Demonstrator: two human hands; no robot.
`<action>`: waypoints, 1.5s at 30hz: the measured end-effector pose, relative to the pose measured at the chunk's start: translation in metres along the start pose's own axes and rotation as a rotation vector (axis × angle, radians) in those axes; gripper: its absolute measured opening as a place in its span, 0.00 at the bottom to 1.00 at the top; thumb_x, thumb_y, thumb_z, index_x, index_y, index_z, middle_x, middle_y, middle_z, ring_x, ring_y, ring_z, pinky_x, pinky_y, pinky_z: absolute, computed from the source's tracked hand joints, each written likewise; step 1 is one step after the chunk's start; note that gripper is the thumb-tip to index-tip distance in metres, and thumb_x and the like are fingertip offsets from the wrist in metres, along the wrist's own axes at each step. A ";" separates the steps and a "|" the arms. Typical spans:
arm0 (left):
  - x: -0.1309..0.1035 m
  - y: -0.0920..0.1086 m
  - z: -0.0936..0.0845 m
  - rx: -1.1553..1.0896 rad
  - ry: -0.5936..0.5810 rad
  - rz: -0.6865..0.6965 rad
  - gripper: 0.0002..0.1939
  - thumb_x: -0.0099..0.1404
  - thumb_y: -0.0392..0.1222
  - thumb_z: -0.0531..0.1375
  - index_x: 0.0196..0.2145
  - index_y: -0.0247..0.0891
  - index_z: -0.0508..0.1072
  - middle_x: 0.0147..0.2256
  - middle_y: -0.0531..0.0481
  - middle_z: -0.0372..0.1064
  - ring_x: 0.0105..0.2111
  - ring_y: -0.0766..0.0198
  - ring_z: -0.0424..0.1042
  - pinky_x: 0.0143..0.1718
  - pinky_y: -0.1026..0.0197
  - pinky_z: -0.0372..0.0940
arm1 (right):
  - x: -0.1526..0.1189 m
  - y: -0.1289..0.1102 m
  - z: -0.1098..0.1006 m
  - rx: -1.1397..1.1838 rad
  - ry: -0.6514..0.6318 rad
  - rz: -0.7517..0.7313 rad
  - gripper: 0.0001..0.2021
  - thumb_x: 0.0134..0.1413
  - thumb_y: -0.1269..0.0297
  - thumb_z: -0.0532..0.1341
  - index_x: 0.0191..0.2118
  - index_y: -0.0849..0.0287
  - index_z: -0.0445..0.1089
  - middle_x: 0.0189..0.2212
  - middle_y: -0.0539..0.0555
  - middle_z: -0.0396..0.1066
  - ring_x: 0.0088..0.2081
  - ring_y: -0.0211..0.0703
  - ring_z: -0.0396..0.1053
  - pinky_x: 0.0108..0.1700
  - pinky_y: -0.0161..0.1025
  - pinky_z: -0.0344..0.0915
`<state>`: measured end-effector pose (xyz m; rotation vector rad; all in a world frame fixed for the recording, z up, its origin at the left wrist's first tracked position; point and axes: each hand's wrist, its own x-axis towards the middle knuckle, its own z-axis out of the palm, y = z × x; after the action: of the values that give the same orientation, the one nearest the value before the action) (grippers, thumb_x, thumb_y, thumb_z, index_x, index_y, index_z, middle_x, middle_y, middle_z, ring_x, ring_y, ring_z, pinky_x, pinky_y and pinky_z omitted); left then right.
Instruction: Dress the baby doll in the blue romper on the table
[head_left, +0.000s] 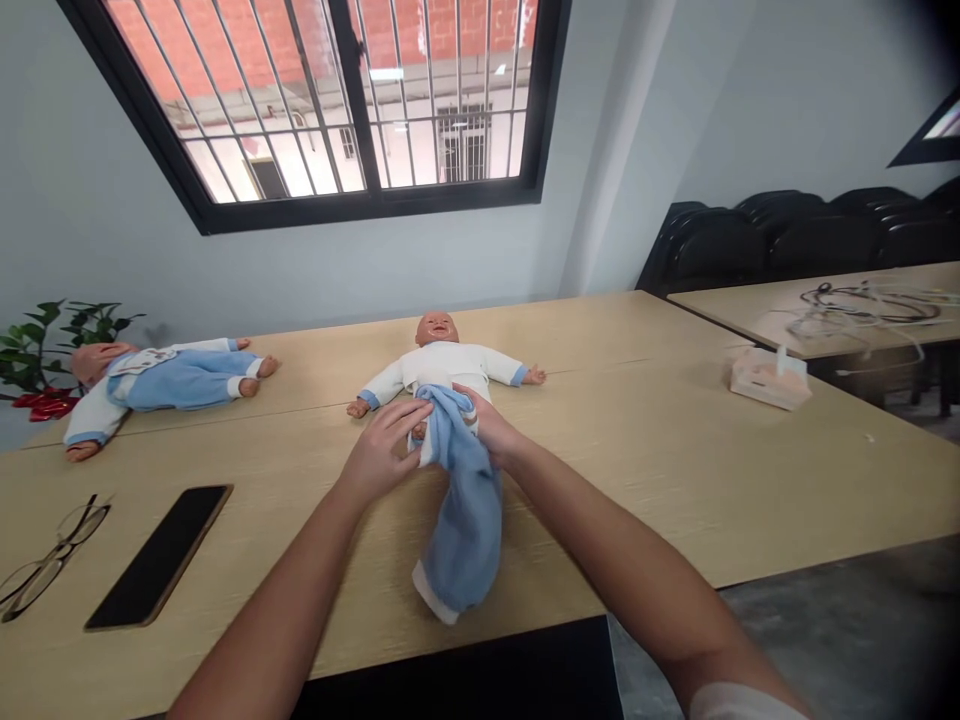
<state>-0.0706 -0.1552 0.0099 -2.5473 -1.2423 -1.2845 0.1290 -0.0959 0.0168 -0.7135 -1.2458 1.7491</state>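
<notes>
A baby doll (442,362) in a white top with blue cuffs lies on its back on the table, arms spread, head toward the window. Light blue trousers (466,520) with white cuffs are bunched around its lower body, and one leg of them hangs toward the table's front edge. My left hand (384,448) grips the bunched cloth on the left side, beside a doll's foot (418,430) that shows at the cloth's opening. My right hand (491,425) is wrapped round the cloth on the right side; its fingers are partly hidden behind the fabric.
A second dressed doll (180,378) lies at the back left, near a plant (45,345). Glasses (56,555) and a black phone (161,555) rest at the front left. On the right are a tissue box (770,378), cables (870,305) and black chairs (817,240).
</notes>
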 end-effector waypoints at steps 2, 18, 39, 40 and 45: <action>-0.001 0.002 0.001 0.013 0.012 -0.026 0.33 0.64 0.35 0.60 0.66 0.45 0.65 0.62 0.42 0.68 0.62 0.50 0.68 0.64 0.44 0.64 | -0.003 0.003 0.008 -0.019 0.006 -0.026 0.31 0.45 0.57 0.74 0.56 0.54 0.69 0.54 0.56 0.76 0.55 0.55 0.74 0.61 0.53 0.69; -0.005 0.002 0.004 0.088 0.287 0.051 0.17 0.63 0.34 0.63 0.49 0.44 0.68 0.58 0.43 0.73 0.61 0.53 0.70 0.62 0.42 0.65 | -0.007 0.002 0.011 -0.119 -0.148 -0.150 0.19 0.57 0.56 0.67 0.54 0.52 0.75 0.57 0.54 0.75 0.59 0.54 0.70 0.63 0.51 0.67; -0.011 -0.010 -0.013 0.226 0.258 0.038 0.21 0.70 0.58 0.59 0.52 0.41 0.76 0.46 0.40 0.71 0.48 0.51 0.72 0.55 0.48 0.68 | 0.020 -0.028 -0.077 -0.710 0.256 -0.174 0.22 0.54 0.46 0.65 0.42 0.61 0.77 0.37 0.56 0.78 0.39 0.52 0.72 0.44 0.45 0.68; -0.010 -0.008 -0.012 0.213 0.228 0.061 0.21 0.70 0.58 0.60 0.52 0.42 0.76 0.46 0.40 0.72 0.48 0.51 0.73 0.55 0.49 0.68 | 0.024 -0.026 -0.086 -0.769 0.318 -0.189 0.21 0.53 0.45 0.64 0.38 0.61 0.77 0.33 0.54 0.77 0.36 0.50 0.71 0.42 0.44 0.67; -0.011 0.007 -0.006 0.208 0.115 0.185 0.21 0.68 0.56 0.64 0.54 0.45 0.75 0.45 0.43 0.76 0.46 0.53 0.76 0.52 0.51 0.72 | 0.037 -0.014 -0.109 -0.874 0.437 -0.209 0.21 0.51 0.43 0.63 0.29 0.59 0.71 0.23 0.49 0.68 0.29 0.44 0.64 0.37 0.40 0.62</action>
<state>-0.0738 -0.1688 0.0086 -2.3449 -1.0314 -1.1774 0.2052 -0.0115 -0.0066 -1.3120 -1.6725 0.7569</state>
